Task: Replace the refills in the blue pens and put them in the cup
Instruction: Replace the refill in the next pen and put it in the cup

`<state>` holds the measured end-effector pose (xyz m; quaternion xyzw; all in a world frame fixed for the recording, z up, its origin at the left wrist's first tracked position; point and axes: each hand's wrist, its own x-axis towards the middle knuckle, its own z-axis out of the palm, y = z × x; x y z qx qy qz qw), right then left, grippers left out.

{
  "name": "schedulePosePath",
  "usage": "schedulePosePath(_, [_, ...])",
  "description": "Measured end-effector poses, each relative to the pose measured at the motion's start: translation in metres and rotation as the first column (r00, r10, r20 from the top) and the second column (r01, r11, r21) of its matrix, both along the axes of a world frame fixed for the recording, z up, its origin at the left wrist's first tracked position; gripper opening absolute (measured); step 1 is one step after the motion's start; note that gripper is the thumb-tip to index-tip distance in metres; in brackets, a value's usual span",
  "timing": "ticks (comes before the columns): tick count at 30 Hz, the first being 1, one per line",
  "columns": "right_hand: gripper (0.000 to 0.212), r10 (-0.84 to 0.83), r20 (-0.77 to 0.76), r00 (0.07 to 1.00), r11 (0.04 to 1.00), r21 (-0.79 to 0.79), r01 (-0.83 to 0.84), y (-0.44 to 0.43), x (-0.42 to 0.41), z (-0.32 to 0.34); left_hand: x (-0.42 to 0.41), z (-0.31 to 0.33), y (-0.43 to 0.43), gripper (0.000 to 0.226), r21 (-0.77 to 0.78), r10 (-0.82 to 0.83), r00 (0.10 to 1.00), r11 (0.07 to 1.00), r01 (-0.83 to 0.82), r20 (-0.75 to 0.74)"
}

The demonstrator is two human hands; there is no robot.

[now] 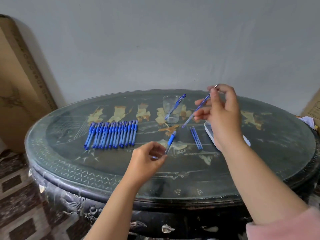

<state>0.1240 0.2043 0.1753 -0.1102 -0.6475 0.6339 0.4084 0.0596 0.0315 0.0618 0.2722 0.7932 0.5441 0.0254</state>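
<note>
My left hand (147,160) pinches the lower end of a blue pen barrel (170,142) that points up and away over the table. My right hand (220,108) is raised above the table and pinches a thin blue refill (195,111) near its metal tip, the refill slanting down to the left. A clear glass cup (171,109) stands at the back of the table with one blue pen (175,105) leaning in it. A row of several blue pens (111,135) lies side by side at the left. A few loose refills (196,138) lie right of centre.
The table (69,163) is a dark oval with a glass top and painted figures. A white flat case (210,130) lies under my right wrist, partly hidden. A large cardboard box (19,84) leans against the wall at the left. Another box corner (313,106) shows at the right edge.
</note>
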Motion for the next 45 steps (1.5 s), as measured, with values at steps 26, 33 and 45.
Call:
schedulePosePath(26, [0.021,-0.396,0.726,0.563,0.849,0.523,-0.078,0.085,-0.107,-0.121,-0.072,-0.041,0.001,0.016,0.231,0.299,0.925,0.907,-0.352,0.233])
schedulePosePath(33, [0.019,-0.421,0.728,0.541,0.838,0.541,-0.076,0.09,-0.114,-0.127,-0.073,-0.042,0.003,0.014,0.2,0.299,0.934,0.92,-0.337,0.197])
schedulePosePath(45, [0.016,-0.416,0.699,0.581,0.829,0.554,-0.072,0.09,-0.115,-0.131,-0.072,-0.041,0.002,0.015,0.18,0.302,0.937,0.926,-0.332,0.178])
